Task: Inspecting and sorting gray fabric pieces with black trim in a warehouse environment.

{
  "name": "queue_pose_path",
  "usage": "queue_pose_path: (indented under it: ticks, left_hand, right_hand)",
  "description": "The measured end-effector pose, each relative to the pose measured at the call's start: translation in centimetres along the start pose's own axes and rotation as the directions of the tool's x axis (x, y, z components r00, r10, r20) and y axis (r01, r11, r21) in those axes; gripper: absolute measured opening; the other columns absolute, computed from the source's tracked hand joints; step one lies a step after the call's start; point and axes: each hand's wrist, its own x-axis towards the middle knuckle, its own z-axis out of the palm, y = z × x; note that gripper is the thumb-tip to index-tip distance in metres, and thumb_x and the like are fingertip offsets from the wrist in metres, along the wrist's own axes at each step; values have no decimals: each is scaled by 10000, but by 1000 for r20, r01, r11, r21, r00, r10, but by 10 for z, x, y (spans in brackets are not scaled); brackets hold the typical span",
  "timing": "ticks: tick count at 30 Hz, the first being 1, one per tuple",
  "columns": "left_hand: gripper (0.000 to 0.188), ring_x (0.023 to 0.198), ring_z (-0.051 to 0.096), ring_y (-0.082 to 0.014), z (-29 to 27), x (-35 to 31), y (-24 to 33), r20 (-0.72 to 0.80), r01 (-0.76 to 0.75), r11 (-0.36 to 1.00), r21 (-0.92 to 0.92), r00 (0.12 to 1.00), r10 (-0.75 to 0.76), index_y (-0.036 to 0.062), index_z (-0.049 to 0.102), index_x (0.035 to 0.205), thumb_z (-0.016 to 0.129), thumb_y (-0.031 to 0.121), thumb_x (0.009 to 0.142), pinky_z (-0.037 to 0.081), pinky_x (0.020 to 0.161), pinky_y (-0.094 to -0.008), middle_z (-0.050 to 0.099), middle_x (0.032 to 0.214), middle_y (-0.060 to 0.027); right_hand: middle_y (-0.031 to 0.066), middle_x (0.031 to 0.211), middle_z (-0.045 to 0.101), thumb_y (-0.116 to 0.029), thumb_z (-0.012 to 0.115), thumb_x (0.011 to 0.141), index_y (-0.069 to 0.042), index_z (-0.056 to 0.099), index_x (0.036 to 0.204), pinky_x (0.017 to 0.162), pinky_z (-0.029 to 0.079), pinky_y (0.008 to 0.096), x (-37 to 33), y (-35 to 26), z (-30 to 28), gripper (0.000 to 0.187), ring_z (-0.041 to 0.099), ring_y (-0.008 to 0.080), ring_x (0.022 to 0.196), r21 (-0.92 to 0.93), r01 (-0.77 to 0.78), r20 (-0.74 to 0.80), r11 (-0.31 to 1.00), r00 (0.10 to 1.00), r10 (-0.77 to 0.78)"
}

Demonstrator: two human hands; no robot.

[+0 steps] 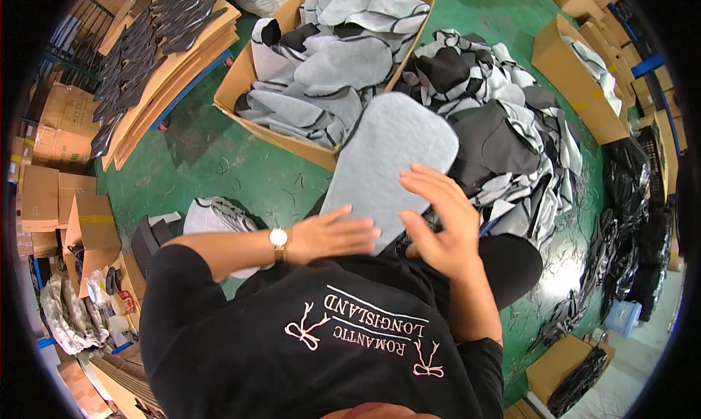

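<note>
A flat light-grey fabric pad [400, 138] with rounded corners slants across my lap, its far end next to the cardboard box. My left hand [332, 236], with a watch on its wrist, lies flat at the pad's near left edge, fingers stretched out and slightly blurred. Over the pad's right edge is my right hand [447, 218], its thumb and fingers spread apart. Whether the right fingertips touch the fabric I cannot tell. Neither hand grips anything. A small stack of grey-and-black fabric pieces [215, 218] lies on the floor to my left.
Ahead, a large cardboard box [281, 141] is full of grey fabric pieces. Right of it, a pile of grey-and-black pieces [504, 138] covers the green floor [219, 156]. Black pieces lie on stacked boards [193, 50] at far left; black plastic bags [628, 192] lie at the right.
</note>
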Motion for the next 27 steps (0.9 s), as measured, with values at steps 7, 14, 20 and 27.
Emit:
queue_pose_path:
  ticks: [7,14,20,27]
  left_hand:
    - [96,703,644,-200,-34,-9,-54,-38,269,544,-795,872,-487,100,640,838,617,90,745,518,643,-346,659,813,-41]
    - [533,1118,520,-299,105,-2,-299,-172,819,412,-401,374,-911,27,469,1218,687,236,779,400,950,-422,521,1226,-173]
    - [678,1111,547,-324,111,47,-398,-11,981,-4,-193,-7,-1000,47,438,1281,719,353,745,350,1000,-439,579,1195,-174]
    - [436,858,645,-191,49,49,-404,339,441,-176,-880,324,-883,25,630,1095,650,370,829,503,767,-339,673,974,-93]
  right_hand:
    - [79,1262,552,-184,695,694,-91,615,1121,1071,265,516,-10,56,87,444,433,267,1272,-213,358,435,909,868,-239]
    - [97,1040,668,-13,639,796,-41,646,1068,919,464,351,27,46,31,273,641,230,989,556,-540,635,632,767,97]
    - [237,991,643,-2,635,767,106,582,1018,839,507,390,17,81,-20,279,646,315,922,849,-412,209,331,837,506]
    - [144,840,626,-97,635,817,59,546,962,710,517,332,38,106,-23,231,622,215,738,825,-251,-82,506,833,548]
